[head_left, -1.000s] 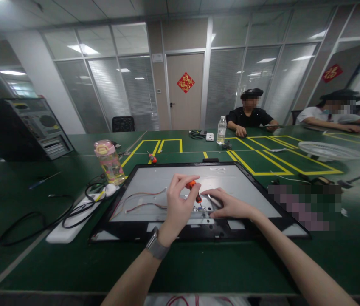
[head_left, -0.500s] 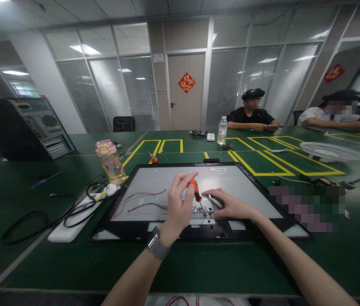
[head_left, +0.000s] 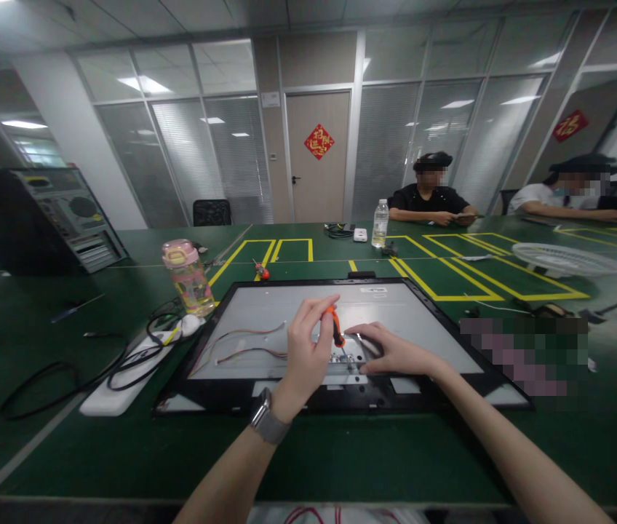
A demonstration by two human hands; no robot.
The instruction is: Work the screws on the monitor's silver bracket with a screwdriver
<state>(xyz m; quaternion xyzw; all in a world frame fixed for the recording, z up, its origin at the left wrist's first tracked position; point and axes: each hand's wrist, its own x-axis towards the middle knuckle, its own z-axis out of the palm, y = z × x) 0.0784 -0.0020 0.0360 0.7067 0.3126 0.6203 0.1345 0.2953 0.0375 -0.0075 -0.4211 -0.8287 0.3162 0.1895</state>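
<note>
Orange and black, a screwdriver point(head_left: 337, 331) stands tilted at the centre of the frame, its thin shaft pointing down to a small metal bracket point(head_left: 360, 379). The left hand point(head_left: 307, 346), coming up from lower centre with a watch point(head_left: 268, 417) on its wrist, grasps the handle between thumb and fingers. The right hand point(head_left: 399, 353), just right of centre, curves its fingers beside the bracket; whether it pinches anything cannot be made out.

Both work over a display panel point(head_left: 396, 306), which lies flat across the middle of the frame, grey metal within a black frame point(head_left: 308, 399). Thin wires point(head_left: 251, 355) trail over its left half.

The screwdriver looks light and stiff, its handle probably plastic and easy to turn; the thick upper part seems the best hold, with the fingers clear of the shaft. The panel is likely awkward and somewhat heavy, its metal smooth and perhaps slippery, its layers fragile if bent. Two hands on opposite edges of the frame would suit it, away from the wires.
</note>
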